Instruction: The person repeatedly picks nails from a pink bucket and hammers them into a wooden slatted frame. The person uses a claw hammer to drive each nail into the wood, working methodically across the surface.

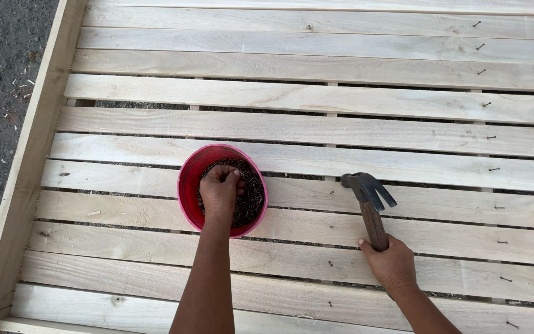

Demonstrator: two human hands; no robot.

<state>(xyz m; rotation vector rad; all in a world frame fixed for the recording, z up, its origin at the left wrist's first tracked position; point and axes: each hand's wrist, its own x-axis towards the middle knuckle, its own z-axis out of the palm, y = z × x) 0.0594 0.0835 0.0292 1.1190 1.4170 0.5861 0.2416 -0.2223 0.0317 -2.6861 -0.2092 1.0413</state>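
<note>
Two hands: left (219,190) in 1 bucket (186,179), right (392,265) w/ 1 hammer (368,196).

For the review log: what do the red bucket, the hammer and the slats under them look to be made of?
Red bucket: probably plastic, with an even red colour and a thin smooth rim. Hammer: dark metal claw head, likely steel, on a brown handle that looks wooden; the right hand holds it. Slats: pale unfinished wood, with visible grain and knots. The left hand reaches into dark nails, seemingly metal.
</note>
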